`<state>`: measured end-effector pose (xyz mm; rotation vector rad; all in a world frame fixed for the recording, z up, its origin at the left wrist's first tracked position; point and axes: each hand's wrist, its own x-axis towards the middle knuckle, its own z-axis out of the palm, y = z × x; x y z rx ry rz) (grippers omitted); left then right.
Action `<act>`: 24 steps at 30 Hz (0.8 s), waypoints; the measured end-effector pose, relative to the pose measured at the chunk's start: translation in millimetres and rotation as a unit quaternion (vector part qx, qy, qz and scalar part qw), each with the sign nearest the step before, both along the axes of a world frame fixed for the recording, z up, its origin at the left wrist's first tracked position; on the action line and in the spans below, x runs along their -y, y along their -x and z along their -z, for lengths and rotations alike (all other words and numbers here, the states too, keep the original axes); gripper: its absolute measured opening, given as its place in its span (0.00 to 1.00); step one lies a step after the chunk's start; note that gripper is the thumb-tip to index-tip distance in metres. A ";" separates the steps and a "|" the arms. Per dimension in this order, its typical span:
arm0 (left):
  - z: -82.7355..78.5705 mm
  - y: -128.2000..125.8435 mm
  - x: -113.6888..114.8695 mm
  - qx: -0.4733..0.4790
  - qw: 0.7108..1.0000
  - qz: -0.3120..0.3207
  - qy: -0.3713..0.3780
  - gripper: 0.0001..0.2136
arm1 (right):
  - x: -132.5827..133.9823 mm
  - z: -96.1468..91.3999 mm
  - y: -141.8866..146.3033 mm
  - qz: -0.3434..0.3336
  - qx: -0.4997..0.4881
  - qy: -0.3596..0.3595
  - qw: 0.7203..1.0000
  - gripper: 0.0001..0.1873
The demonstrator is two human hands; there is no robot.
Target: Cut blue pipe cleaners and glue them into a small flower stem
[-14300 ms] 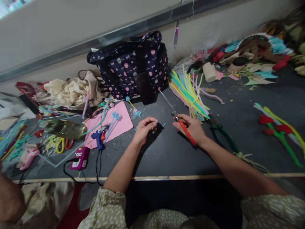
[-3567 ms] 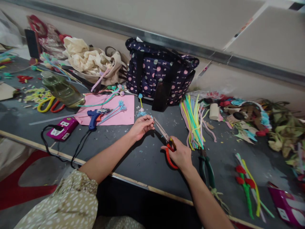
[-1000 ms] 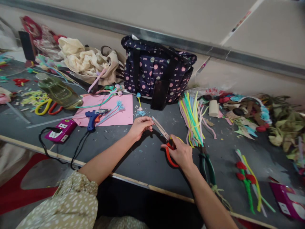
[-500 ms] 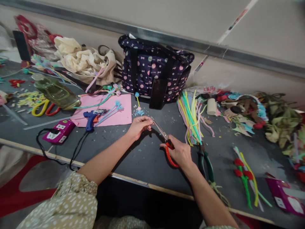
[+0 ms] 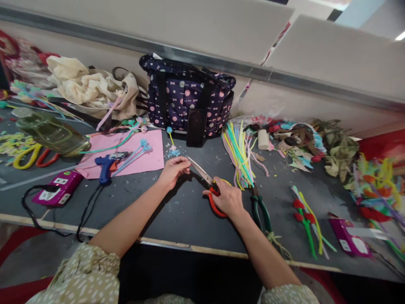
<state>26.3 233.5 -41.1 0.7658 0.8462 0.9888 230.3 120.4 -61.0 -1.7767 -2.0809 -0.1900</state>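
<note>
My right hand (image 5: 227, 196) is closed round the red and yellow handles of a pair of scissors (image 5: 202, 173). Their blades point up and left, with the tips by the fingertips of my left hand (image 5: 174, 171). The left thumb and fingers are pinched together; whatever lies between them is too small to make out. Just beyond that hand, a small blue and pink fuzzy piece on a yellow stem (image 5: 171, 137) stands among blue scraps (image 5: 173, 153). To the right of the scissors lies a bundle of coloured pipe cleaners (image 5: 238, 158).
A blue glue gun (image 5: 106, 166) rests on pink paper (image 5: 155, 156) at left, beside a purple power strip (image 5: 58, 188) and a bottle (image 5: 52, 133). Pliers (image 5: 260, 209) lie right of my hand. A phone (image 5: 196, 128) leans on a patterned bag (image 5: 186, 93) at the back.
The camera view has turned to the right, so the table's things appear farther left. The scissors' blades now show at a slightly different angle, still by my left fingertips.
</note>
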 end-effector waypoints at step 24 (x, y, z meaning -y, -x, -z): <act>-4.6 0.6 0.8 0.012 1.000 -0.005 -0.001 0.10 | 1.3 -7.8 4.0 0.008 -0.011 0.023 1.000 0.24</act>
